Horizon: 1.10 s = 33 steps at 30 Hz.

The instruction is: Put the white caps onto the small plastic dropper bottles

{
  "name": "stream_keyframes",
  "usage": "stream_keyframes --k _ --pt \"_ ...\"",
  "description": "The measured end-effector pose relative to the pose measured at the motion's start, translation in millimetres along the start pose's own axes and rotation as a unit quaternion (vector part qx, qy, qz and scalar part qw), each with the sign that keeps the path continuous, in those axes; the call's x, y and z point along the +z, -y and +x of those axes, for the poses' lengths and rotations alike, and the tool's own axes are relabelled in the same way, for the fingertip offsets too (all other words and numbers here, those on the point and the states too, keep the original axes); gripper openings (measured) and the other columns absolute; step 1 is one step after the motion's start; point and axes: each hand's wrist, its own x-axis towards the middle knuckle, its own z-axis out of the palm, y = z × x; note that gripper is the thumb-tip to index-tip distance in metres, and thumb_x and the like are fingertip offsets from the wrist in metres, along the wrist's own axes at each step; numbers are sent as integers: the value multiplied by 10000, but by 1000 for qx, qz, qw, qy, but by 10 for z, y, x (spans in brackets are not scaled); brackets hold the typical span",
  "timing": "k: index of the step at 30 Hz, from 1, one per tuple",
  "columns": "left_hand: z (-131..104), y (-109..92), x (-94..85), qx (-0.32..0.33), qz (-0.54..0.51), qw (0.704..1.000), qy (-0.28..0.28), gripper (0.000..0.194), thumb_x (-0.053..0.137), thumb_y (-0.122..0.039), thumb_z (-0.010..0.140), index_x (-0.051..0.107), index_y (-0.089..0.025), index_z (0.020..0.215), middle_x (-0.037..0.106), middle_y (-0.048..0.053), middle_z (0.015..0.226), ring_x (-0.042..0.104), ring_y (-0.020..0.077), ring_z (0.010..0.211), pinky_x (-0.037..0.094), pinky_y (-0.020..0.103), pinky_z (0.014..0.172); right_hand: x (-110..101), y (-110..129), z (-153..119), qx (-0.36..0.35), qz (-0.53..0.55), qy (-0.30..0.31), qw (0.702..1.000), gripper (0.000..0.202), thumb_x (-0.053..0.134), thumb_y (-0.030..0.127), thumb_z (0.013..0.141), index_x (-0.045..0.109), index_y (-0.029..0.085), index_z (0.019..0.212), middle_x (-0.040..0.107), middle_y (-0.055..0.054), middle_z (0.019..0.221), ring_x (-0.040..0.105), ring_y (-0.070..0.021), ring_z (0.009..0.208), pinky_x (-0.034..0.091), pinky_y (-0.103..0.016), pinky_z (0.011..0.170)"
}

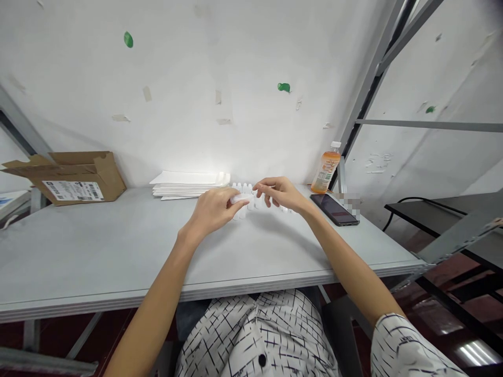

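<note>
My left hand (pixel 215 210) pinches a small white plastic bottle (pixel 240 198) between thumb and fingers, tilted nearly flat above the table. Just to the right, my right hand (pixel 282 193) hovers with its fingers curved and apart, close to the bottle's end but with a gap. Nothing shows in its fingers. Several more small white bottles (pixel 245 187) stand in a cluster behind and below the hands, partly hidden by them. Some of them show under the right hand.
A stack of white flat cartons (pixel 184 184) lies behind my left hand. An opened cardboard box (pixel 78 178) stands far left against the wall. At right are an orange drink bottle (pixel 326 168) and a black phone (pixel 335 209). The grey table (pixel 118 251) ends near my lap.
</note>
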Motion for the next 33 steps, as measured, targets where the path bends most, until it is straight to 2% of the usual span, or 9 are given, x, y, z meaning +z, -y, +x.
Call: stream_keyframes --k 4,8,15,22,29,33 --pt "-4 -19 -9 -4 -17 1000 14 335 539 -483 949 709 -202 879 662 18 753 555 155 644 360 272 592 195 63 -15 -7 59 55 997 350 600 482 908 700 152 970 682 -61 898 619 -95 562 402 -196 419" --pt "-8 -6 -3 -6 -18 1000 21 279 567 -448 942 726 -220 964 683 15 819 582 156 675 389 274 618 243 69 -21 1 76 69 995 329 609 454 911 708 147 970 688 -73 928 655 -115 611 441 -201 432" --pt "-10 23 17 6 -14 1000 2 276 584 -453 935 724 -220 985 711 28 923 594 136 632 418 277 621 210 38 -11 8 89 72 993 343 655 462 880 714 136 970 696 -85 946 681 -130 641 469 -207 452" --pt "-19 9 8 8 -22 1000 0 261 592 -433 937 719 -220 1020 719 26 938 607 134 650 430 277 631 152 70 -19 27 90 87 992 365 696 494 847 710 129 866 695 -80 873 674 -139 638 491 -225 465" --pt "-18 -2 10 27 2 1000 -11 327 541 -487 960 722 -216 946 707 26 837 564 136 614 368 263 584 47 102 -28 25 88 121 988 338 752 456 806 722 119 796 671 -35 682 639 -125 608 529 -234 504" --pt "-19 -12 6 26 13 1000 -2 367 520 -511 965 725 -215 896 689 21 773 544 143 613 339 263 573 24 49 -8 31 106 141 984 310 790 414 771 737 112 815 673 -35 691 657 -142 629 556 -259 522"
